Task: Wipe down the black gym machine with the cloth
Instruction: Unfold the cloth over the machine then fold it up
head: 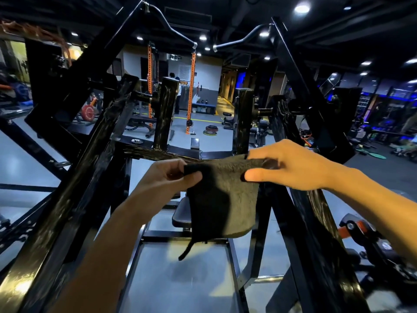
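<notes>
Your left hand (165, 175) pinches cloth (222, 199) top left corner; your right hand (286, 166) pinches top right edge. Cloth hangs stretched between both, apart from black gym machine (94, 168), just in front of crossbar (162, 152). Seat pad (181, 213) below, partly hidden behind cloth. Weight plates (211, 130) on floor beyond, possibly stacked.

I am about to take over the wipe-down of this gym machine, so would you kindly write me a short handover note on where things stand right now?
Left hand: pinches the cloth's upper left corner.
Right hand: pinches the upper right corner.
Cloth: a dark towel held up spread between both hands, hanging free in the air, touching no part of the machine.
Black gym machine: its frame surrounds you; the crossbar sits just beyond the cloth, the seat pad below.
Done: cannot tell what is already wiped.
Left: put the cloth to the frame and wipe.
</notes>
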A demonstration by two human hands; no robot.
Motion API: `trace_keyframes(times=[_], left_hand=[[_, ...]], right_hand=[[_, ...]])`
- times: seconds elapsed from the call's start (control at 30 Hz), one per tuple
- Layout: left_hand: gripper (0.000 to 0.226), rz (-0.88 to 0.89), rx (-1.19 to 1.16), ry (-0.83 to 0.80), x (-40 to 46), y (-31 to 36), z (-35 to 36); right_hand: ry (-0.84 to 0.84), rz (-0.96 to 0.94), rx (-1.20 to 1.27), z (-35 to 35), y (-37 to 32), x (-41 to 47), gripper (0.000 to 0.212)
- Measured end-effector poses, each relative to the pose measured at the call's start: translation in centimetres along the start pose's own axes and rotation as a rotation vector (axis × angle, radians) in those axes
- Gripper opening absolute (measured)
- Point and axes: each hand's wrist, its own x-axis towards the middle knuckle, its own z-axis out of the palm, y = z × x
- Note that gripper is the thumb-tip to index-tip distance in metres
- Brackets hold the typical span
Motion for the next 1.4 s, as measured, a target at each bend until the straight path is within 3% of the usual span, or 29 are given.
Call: trace_keyframes(times=[0.17, 0.33, 0.47, 0.57, 0.67, 0.77, 0.8, 0.87, 0.97, 1.07, 1.17, 1.27, 1.4], left_hand=[[0.027, -0.058, -0.001, 0.004, 0.3, -0.6, 0.3], [0.021, 0.026, -0.015, -0.005, 0.5, 0.2, -0.1], [0.035, 0.011, -0.182, -0.01, 0.6, 0.6, -0.3], [0.032, -0.037, -0.235, -0.136, 0.6, 0.9, -1.3], [0.025, -0.027, -0.096, -0.297, 0.3, 1.5, -1.5], [0.026, -0.053, 0.14, -0.355, 0.5, 3.5, -1.7], [0.03, -0.081, 0.237, -0.398, 0.9, 4.4, -1.6], [0.061, -0.126, 0.44, -0.443, 1.9, 5.9, -0.6], [0.072, -0.043, 0.703, -0.364, 3.2, 7.9, 1.8], [0.05, 0.129, 0.803, -0.304, 3.5, 9.0, 2.9], [0.033, 0.226, 0.828, -0.289, 3.1, 9.8, 3.2], [0.035, 0.266, 0.903, -0.23, 3.0, 9.6, 2.9], [0.038, 0.322, 0.997, -0.172, 2.2, 9.5, 2.3]], right_hand=[[-0.026, 0.061, 0.403, 0.9, -1.4, 0.2, 0.027], [-0.065, 0.17, 0.186, 0.4, -0.9, 0.3, 0.035], [0.133, 0.12, 0.303, 1.0, -0.6, 0.6, 0.033], [0.277, 0.024, 0.41, 2.1, -1.0, 1.1, 0.026], [0.336, -0.018, 0.511, 2.8, -1.9, 1.5, 0.056], [0.306, -0.039, 0.359, 3.4, -2.9, 1.8, 0.059], [0.298, -0.038, 0.316, 3.3, -3.4, 2.0, 0.057], [0.307, -0.038, 0.3, 3.2, -4.1, 2.2, 0.051], [0.439, 0.022, 0.423, 3.6, -4.2, 2.1, 0.043], [0.56, 0.106, 0.649, 5.9, -4.5, 1.4, 0.037], [0.558, 0.225, 0.893, 9.1, -4.9, 0.6, 0.047], [0.67, 0.226, 0.77, 11.4, -5.1, -0.3, 0.029], [0.7, 0.199, 0.67, 10.8, -4.7, -1.0, 0.038]])
